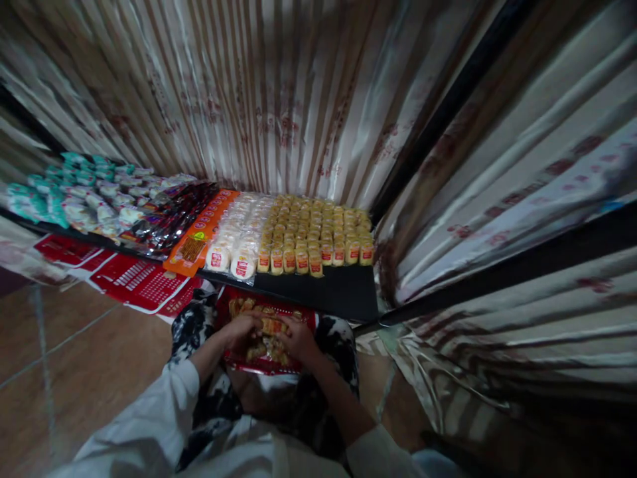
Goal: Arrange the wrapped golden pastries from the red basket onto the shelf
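Looking down, we saw both our hands buried in a red box of small wrapped golden pastries (269, 362) that sat on our lap, below the front edge of a dark flat shelf (323, 289). Our left hand (243, 330) was curled over the pastries on the near left side of the box, fingers bent down among them; we could not tell whether it actually grasped one. Our right hand (298, 338) lay just beside it, fingers touching a wrapped golden pastry with an orange label (273, 326) between the two hands, but whether it gripped it was too blurred to say. White sleeves (164, 405) covered both forearms, over black-and-white patterned clothing (199, 332). On the shelf, packed rows of small golden pastries with red-and-yellow labels (316, 232) filled the right part, touching one another. Just left of them stood rows of round white cakes in clear wrap with red labels (236, 242). Beside those lay an orange printed flat pack (199, 236), then dark glossy packets (174, 216), then teal-and-white wrapped snacks (74, 196) at the far left. Red printed cardboard sheets (134, 282) lay under the shelf edge on the left, over a brown tiled floor (89, 358). Striped beige satin curtains (279, 93) hung behind the shelf and at the right.
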`<state>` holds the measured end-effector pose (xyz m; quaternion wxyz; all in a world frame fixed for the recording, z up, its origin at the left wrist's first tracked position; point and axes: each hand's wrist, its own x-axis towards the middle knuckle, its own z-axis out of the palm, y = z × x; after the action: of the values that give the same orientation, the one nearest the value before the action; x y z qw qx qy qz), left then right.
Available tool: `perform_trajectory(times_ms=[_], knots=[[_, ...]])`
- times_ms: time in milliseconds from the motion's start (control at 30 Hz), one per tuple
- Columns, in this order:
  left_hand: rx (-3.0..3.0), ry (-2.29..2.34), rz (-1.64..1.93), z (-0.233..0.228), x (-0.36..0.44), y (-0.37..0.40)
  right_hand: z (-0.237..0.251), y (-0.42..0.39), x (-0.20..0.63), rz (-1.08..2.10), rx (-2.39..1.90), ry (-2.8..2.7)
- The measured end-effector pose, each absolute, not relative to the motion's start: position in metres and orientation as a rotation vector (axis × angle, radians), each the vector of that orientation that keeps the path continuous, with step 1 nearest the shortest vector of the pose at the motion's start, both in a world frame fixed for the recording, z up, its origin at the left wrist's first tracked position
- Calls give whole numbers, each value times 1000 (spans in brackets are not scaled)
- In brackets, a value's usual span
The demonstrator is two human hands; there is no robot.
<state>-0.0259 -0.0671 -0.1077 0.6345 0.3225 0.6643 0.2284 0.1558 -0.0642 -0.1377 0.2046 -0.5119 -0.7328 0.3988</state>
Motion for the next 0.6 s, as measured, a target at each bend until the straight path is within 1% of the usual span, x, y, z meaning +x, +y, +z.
perform_trajectory(times_ms=[133, 333, 467, 600], knots=[[852, 1319, 559, -84, -23, -58, -112, -63, 167, 1113, -1431, -2133], [1146, 1255, 634, -56, 1, -40, -88, -59, 185, 1112, -1447, -1931], [1413, 1262, 700, -44, 26, -27, -79, -54, 200, 1027, -1499, -1785], [1637, 1385, 756, -36, 55, -11, -72, -49, 213, 835, -1536, -1722]])
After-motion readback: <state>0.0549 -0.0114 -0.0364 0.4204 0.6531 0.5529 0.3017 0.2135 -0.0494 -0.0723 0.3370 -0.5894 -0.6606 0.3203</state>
